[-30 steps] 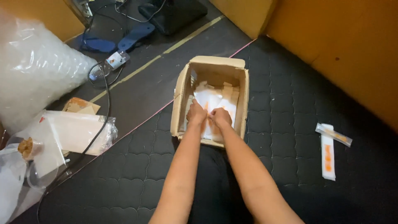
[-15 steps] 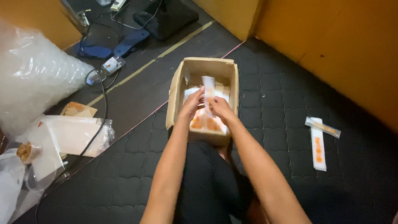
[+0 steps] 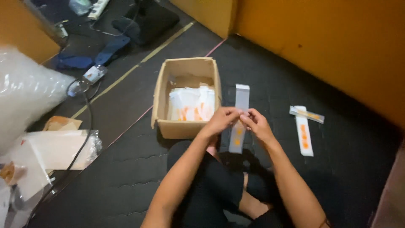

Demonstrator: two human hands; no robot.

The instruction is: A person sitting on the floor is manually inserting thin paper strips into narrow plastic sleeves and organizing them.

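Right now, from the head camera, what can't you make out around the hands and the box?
- Middle of the long clear packet: covered by the left hand and right hand; the fingers' grip is unclear.
- Cardboard box: how many packets lie inside is hidden by its near wall and the top layer.
- Plastic bags at left: cut off by the frame edge, blurred.
- Two packets on the mat: contents too small to tell.

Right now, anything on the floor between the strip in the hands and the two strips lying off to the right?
Nothing: in the head view, only bare dark quilted mat lies between the held strip and the two loose strips.
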